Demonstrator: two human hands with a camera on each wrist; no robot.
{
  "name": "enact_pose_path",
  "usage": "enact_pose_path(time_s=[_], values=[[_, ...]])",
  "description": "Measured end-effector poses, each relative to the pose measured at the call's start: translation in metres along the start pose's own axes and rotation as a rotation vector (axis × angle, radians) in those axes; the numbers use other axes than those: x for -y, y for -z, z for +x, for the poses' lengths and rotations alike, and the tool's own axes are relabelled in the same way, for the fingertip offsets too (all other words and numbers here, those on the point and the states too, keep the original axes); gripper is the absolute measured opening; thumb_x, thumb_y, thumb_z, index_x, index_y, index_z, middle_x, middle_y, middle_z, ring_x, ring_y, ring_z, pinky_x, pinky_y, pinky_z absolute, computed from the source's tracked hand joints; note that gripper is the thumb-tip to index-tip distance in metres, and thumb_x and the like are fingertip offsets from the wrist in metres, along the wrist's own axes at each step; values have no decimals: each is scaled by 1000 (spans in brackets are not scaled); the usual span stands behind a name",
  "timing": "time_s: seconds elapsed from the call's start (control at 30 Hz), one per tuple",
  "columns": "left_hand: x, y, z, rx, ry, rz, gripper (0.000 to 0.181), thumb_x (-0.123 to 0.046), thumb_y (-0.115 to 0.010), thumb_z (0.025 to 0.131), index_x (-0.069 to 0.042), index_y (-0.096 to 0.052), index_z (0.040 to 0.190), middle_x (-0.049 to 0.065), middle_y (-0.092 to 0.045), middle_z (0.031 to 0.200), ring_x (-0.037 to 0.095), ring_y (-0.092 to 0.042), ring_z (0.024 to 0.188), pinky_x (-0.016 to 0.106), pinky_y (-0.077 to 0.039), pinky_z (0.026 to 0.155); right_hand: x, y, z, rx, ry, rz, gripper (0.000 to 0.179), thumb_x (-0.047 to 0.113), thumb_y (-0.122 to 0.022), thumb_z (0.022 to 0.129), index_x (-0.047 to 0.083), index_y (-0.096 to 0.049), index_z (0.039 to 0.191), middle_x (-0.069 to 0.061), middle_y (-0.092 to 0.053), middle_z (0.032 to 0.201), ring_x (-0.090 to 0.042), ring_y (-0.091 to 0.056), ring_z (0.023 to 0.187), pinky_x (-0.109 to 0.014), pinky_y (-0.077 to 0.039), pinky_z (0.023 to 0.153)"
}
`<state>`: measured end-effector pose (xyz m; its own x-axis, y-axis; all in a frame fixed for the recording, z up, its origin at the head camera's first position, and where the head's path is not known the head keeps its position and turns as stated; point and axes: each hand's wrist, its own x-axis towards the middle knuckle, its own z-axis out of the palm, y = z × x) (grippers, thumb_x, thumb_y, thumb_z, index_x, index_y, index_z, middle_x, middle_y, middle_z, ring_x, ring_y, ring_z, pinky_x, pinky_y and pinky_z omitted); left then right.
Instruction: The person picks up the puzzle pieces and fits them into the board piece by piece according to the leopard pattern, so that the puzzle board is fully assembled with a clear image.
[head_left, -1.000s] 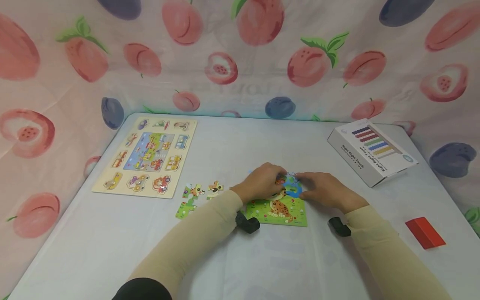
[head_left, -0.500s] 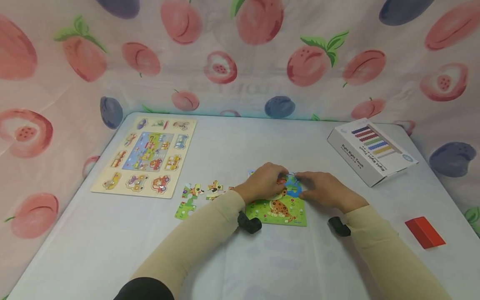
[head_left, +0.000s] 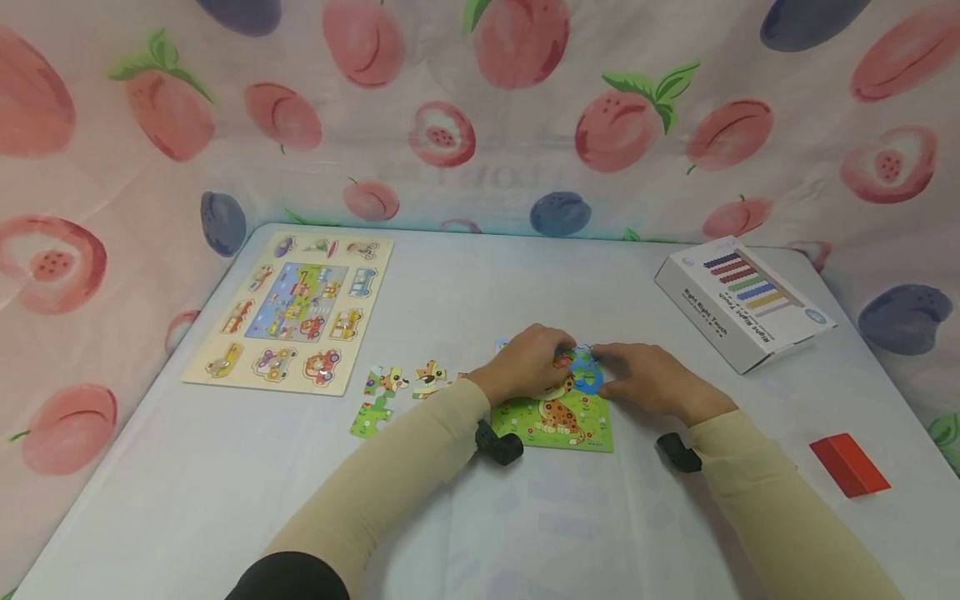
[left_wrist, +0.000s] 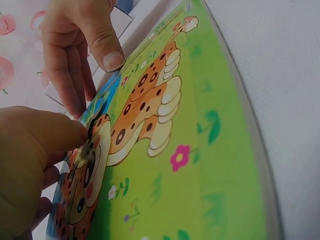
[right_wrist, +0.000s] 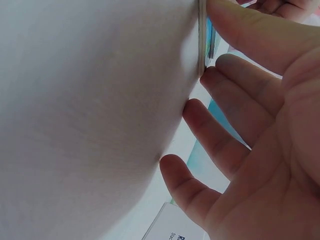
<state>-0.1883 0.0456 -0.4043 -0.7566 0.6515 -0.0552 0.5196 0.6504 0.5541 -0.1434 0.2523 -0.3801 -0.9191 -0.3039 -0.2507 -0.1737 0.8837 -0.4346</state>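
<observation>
A jigsaw puzzle (head_left: 525,417) with a spotted leopard on green grass lies in its tray in the middle of the table. My left hand (head_left: 527,362) reaches over its upper part and pinches a puzzle piece (left_wrist: 94,120) by the leopard's head; the fingers hide much of that piece. From the right, my right hand (head_left: 656,379) touches the puzzle's upper right corner, beside a blue patch (head_left: 585,373). In the right wrist view the right thumb (right_wrist: 250,32) lies along the tray's edge, while the other fingers stretch out, spread, toward the table.
Several loose puzzle pieces (head_left: 386,383) lie left of the puzzle, partly behind the left sleeve. A wooden vehicle puzzle board (head_left: 198,367) is at the back left. A white box (head_left: 735,308) stands at the back right; a red block (head_left: 850,465) sits nearer on the right.
Both hands stay almost still at the puzzle's upper right area. The left forearm has shifted very slightly to the right since one second ago.
</observation>
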Motion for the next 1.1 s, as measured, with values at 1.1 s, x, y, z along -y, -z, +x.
enact_pose_path(time_s=[1.1], values=[[1,-1,-2,-18,1,9,35,-23,-63,99,-9,-64,131,5,-64,126,19,-53,120,29,-41,103,0,-1,0,-1,-2,-2,63,21,-76,88,3,-52,144,-22,-49,146,-47,-40,136,-63,-30,109]])
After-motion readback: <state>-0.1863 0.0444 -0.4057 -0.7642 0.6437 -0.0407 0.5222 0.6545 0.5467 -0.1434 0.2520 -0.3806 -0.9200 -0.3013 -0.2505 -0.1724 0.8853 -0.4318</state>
